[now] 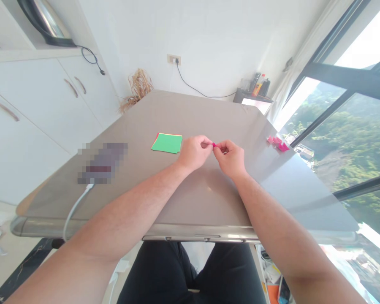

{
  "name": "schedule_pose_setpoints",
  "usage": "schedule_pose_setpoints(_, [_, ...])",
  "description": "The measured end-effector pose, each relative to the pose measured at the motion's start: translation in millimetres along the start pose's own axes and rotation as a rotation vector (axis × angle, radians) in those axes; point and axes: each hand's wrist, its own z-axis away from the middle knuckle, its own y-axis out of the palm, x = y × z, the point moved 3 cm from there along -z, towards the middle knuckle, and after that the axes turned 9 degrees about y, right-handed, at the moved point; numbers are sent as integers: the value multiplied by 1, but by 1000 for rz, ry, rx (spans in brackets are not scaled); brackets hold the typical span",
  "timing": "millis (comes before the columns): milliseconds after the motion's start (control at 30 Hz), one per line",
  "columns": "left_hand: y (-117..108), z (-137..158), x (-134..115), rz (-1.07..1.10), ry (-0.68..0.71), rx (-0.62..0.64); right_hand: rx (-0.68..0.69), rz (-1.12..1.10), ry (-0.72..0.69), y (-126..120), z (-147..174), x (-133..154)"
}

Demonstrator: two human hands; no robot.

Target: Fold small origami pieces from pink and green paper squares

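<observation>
Both my hands meet over the middle of the table, pinching a small piece of magenta paper point(214, 145) between them. My left hand point(195, 153) grips its left side with thumb and forefinger. On the other side, the fingertips of my right hand point(230, 157) are closed on the same piece. Most of the paper is hidden by the fingers, so its shape cannot be made out. Just left of my left hand lies a stack of square paper sheets point(167, 143), green on top with red and yellow edges showing. Several folded pink paper pieces point(278, 143) sit near the table's right edge.
A blurred-out device point(103, 164) with a white cable point(77, 207) lies on the left of the grey table point(205, 114). Bottles point(259, 84) stand on a small dark cabinet behind the far right corner. A window point(345, 105) borders the right side; white cupboards point(34, 97) stand left.
</observation>
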Motion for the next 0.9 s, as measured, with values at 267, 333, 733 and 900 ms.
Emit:
schedule_pose_setpoints(267, [0, 0, 1, 10, -23, 14, 32, -34, 57, 0, -1, -2])
schedule_pose_setpoints(333, [0, 0, -1, 5, -28, 15, 55, -52, 75, 0, -1, -2])
schedule_pose_setpoints(733, [0, -1, -1, 7, -27, 33, 86, -67, 51, 0, -2, -1])
schedule_pose_setpoints(900, [0, -3, 1, 46, -66, 65, 175, -117, 67, 0, -4, -3])
